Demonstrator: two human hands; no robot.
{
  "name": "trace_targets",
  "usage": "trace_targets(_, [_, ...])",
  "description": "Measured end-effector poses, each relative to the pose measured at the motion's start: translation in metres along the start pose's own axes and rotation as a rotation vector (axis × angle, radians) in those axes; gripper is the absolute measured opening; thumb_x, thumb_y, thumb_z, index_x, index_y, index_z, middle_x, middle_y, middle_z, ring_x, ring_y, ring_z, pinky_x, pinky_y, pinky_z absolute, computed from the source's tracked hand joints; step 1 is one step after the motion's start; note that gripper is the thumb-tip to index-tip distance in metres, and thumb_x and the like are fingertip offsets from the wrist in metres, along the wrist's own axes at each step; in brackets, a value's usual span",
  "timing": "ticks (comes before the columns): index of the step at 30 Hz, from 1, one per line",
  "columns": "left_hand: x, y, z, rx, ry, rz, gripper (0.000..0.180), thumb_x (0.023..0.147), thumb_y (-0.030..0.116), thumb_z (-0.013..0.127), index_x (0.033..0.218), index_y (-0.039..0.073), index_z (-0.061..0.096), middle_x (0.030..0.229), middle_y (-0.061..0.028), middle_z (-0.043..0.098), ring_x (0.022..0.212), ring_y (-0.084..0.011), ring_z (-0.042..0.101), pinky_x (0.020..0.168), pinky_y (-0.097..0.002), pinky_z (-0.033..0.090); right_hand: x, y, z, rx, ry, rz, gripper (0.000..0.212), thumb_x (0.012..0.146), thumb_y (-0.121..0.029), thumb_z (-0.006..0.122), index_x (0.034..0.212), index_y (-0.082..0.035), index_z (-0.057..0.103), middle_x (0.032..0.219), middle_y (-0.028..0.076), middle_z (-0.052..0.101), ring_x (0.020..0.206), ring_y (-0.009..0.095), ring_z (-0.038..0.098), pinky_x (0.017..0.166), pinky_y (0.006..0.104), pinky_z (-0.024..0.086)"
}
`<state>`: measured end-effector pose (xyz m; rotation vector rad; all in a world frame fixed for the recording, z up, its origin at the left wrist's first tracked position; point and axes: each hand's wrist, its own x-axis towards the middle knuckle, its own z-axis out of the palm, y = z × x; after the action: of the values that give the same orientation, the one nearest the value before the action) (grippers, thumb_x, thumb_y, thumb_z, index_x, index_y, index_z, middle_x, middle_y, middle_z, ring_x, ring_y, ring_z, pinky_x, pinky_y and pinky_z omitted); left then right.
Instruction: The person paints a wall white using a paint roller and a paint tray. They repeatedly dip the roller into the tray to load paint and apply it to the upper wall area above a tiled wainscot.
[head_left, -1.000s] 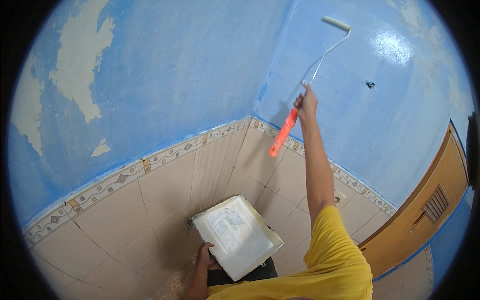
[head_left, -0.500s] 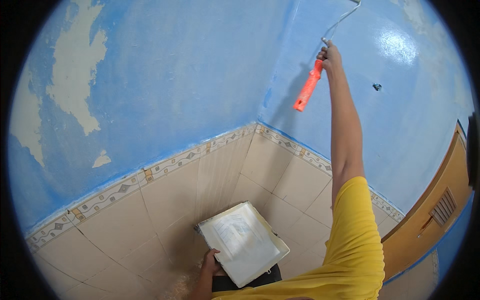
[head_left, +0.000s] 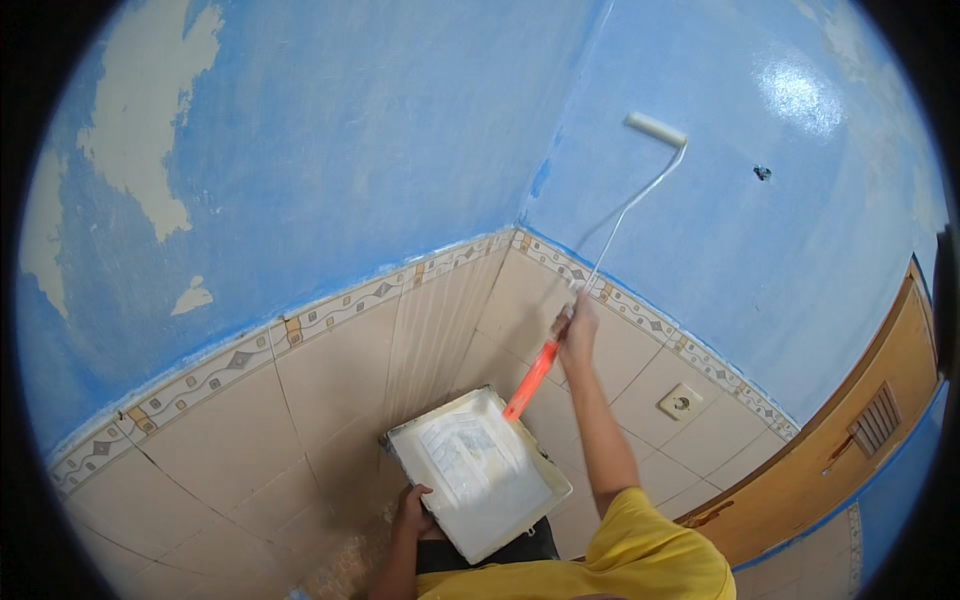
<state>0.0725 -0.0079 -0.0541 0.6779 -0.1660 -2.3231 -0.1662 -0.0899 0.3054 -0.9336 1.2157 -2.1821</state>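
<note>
My right hand [head_left: 577,330] is closed around the orange handle of a paint roller [head_left: 532,382]. Its thin metal frame rises from my fist, and the white roller sleeve [head_left: 657,129] is up against or close to the blue right-hand wall [head_left: 720,220]; contact is hard to judge. Low in front of me, my left hand [head_left: 413,508] grips the left edge of a paint tray [head_left: 480,480], fingers partly hidden beneath it. White paint coats the tray's bottom and ridges. The handle's lower end overlaps the tray's upper edge in view.
Beige tiles [head_left: 220,450] with a patterned border run beneath the blue walls. The left wall has bare pale patches [head_left: 150,120]. A wall socket [head_left: 681,402] sits in the right tiles, and a small dark hole [head_left: 762,173] above. A wooden door [head_left: 800,480] stands at right.
My right arm has come down and toward me, bringing the roller lower on the right wall, its whole sleeve now in view. The left hand and tray have stayed nearly in place.
</note>
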Motion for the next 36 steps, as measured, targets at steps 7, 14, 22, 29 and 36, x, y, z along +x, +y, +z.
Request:
trace_targets(7, [0.005, 0.0, -0.014, -0.037, -0.065, 0.034, 0.052, 0.068, 0.011, 0.05, 0.117, -0.005, 0.04, 0.107, -0.0189, 0.048, 0.101, -0.0338, 0.047, 0.089, -0.046, 0.039, -0.032, 0.023, 0.008, -0.001, 0.039, -0.002, 0.025, 0.091, -0.032, 0.044, 0.103, -0.01, 0.051, 0.053, -0.004, 0.033, 0.039, 0.007, 0.031, 0.037, 0.0212, 0.027])
trace_targets(14, [0.008, 0.002, 0.001, 0.025, 0.017, 0.011, 0.052, 0.068, 0.009, 0.05, 0.116, -0.005, 0.041, 0.107, -0.0198, 0.048, 0.099, -0.0343, 0.047, 0.088, -0.0457, 0.039, 0.083, -0.101, 0.058, 0.079, -0.089, -0.099, 0.026, 0.088, -0.033, 0.048, 0.097, -0.01, 0.055, 0.054, -0.003, 0.035, 0.042, 0.008, 0.033, 0.039, 0.0236, 0.028])
trace_targets(22, [0.037, -0.009, -0.033, -0.006, -0.086, 0.047, 0.053, 0.067, 0.008, 0.05, 0.117, -0.004, 0.042, 0.107, -0.0193, 0.048, 0.1, -0.0341, 0.047, 0.087, -0.0448, 0.04, 0.191, -0.232, 0.126, 0.123, -0.202, -0.229, 0.028, 0.089, -0.031, 0.048, 0.101, -0.007, 0.053, 0.06, 0.0, 0.034, 0.045, 0.01, 0.029, 0.04, 0.0243, 0.027])
trace_targets(29, [0.017, -0.003, -0.015, -0.005, 0.013, 0.054, 0.052, 0.066, 0.008, 0.051, 0.115, -0.006, 0.042, 0.106, -0.0192, 0.049, 0.099, -0.0335, 0.048, 0.089, -0.0447, 0.039, 0.174, -0.173, 0.118, 0.13, -0.098, -0.213, 0.024, 0.086, -0.028, 0.05, 0.093, -0.007, 0.059, 0.063, 0.004, 0.041, 0.046, 0.011, 0.037, 0.04, 0.0254, 0.031])
trace_targets(36, [-0.008, 0.005, 0.007, -0.034, -0.052, 0.029, 0.052, 0.067, 0.008, 0.051, 0.117, -0.005, 0.042, 0.107, -0.0183, 0.049, 0.1, -0.0339, 0.048, 0.09, -0.0444, 0.038, 0.058, -0.022, 0.063, 0.111, -0.118, -0.081, 0.029, 0.091, -0.035, 0.042, 0.093, -0.009, 0.055, 0.052, -0.003, 0.036, 0.039, 0.008, 0.035, 0.035, 0.022, 0.03])
